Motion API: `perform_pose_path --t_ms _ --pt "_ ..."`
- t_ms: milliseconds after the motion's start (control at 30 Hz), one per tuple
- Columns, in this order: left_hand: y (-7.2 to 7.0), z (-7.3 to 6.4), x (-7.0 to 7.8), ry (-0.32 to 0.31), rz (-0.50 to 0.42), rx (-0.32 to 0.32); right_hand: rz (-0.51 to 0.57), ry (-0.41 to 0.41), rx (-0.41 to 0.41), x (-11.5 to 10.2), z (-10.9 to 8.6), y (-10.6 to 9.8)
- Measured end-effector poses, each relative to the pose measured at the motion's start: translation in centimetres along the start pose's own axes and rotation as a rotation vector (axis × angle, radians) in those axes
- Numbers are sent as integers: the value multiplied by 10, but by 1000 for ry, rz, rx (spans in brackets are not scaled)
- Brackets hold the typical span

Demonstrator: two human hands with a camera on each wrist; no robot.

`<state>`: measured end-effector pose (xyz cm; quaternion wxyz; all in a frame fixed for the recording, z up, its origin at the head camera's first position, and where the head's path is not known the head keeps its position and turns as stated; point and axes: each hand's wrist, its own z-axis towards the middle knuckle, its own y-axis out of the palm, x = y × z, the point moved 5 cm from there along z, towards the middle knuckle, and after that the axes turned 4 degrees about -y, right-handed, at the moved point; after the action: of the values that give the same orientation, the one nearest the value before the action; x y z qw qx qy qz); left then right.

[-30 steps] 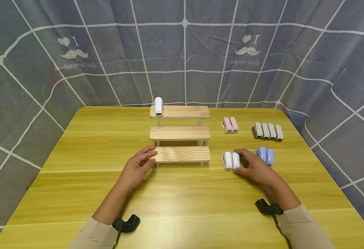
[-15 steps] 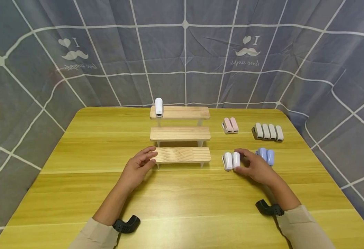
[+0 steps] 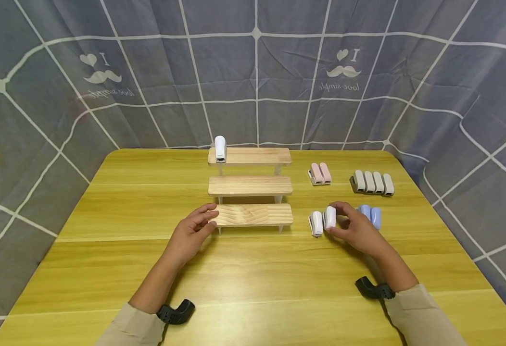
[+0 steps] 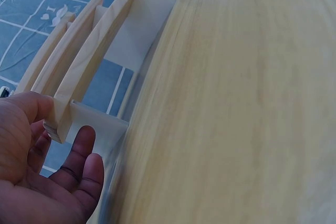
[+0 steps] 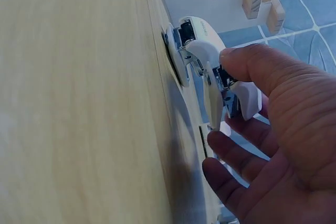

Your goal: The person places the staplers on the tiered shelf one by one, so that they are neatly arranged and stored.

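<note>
My right hand [image 3: 359,231] pinches a small white mini stapler [image 3: 329,217] between thumb and fingers, slightly tilted and raised close over the table. In the right wrist view, metal parts of this stapler [image 5: 249,98] show under the thumb. A second white mini stapler [image 3: 316,224] stands just to its left. My left hand [image 3: 191,235] holds the left end of the lowest step of a three-step wooden display stand [image 3: 255,215]. Seen from the left wrist, the thumb lies on that step's end [image 4: 63,121], with other fingers loosely bent below.
One white stapler [image 3: 220,148] stands at the left end of the top step. Two pink staplers [image 3: 321,174], a row of several grey staplers [image 3: 374,183] and two blue staplers [image 3: 375,218] are on the table's right side. A grid-patterned curtain [image 3: 283,86] hangs behind.
The right-hand white stapler of the pair has come up and slightly away from its neighbour, tilting in my right hand. My left hand stays on the stand.
</note>
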<state>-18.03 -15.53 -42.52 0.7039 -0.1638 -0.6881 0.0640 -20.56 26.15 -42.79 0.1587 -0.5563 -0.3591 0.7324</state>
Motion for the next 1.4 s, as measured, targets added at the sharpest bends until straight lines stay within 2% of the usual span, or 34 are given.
perform_pose_path --t_ms 533,867,1233,1400 --pt "-4 -1 -2 1 12 3 56 -18 36 -11 8 -4" --pt "-4 0 -2 1 -10 2 25 -72 99 -19 14 -10" --pt "-2 0 0 2 -22 7 -24 -165 136 -45 26 -25" --pt "-1 0 0 16 -24 4 2 -155 133 -55 34 -29"
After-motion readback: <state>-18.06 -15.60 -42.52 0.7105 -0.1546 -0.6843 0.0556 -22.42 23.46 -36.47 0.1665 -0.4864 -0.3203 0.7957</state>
